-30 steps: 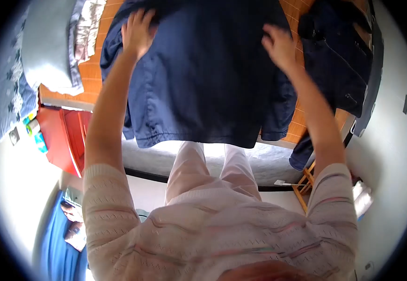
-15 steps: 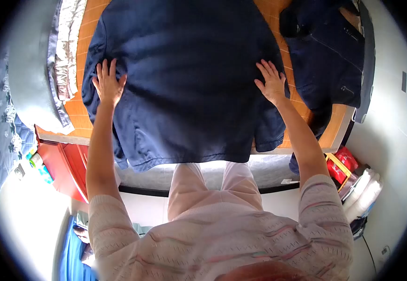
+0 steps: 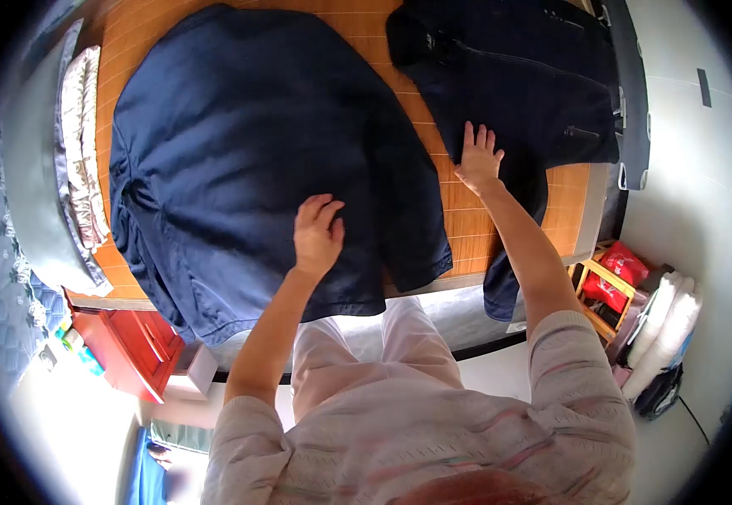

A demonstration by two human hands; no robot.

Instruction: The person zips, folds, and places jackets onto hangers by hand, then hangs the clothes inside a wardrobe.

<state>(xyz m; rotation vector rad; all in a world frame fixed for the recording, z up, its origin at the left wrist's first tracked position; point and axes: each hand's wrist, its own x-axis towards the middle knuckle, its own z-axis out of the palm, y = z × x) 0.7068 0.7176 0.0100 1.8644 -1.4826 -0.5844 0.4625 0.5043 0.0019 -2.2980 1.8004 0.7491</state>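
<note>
A dark navy jacket (image 3: pixel 257 151) lies spread out, back side up, its hem hanging over the front edge of the bed. My left hand (image 3: pixel 319 238) is over its lower middle, fingers slightly bent and apart, holding nothing; whether it touches the cloth I cannot tell. To the right lies a second dark garment (image 3: pixel 517 76) with zips, one sleeve hanging down off the edge. At that garment's lower left edge is my right hand (image 3: pixel 480 160), fingers spread and holding nothing.
Both garments lie on a brown slatted mat (image 3: pixel 458 215). Folded shiny fabric (image 3: pixel 82 151) and a grey pillow (image 3: pixel 42 168) are along the left side. Below left stands a red cabinet (image 3: pixel 130 345). A wooden rack (image 3: pixel 606 286) with a red bag and white rolls (image 3: pixel 660 337) is at right.
My left hand has moved right, from the jacket's left side to its lower middle. My right hand has left the jacket's right side for the second garment. The view has shifted right.
</note>
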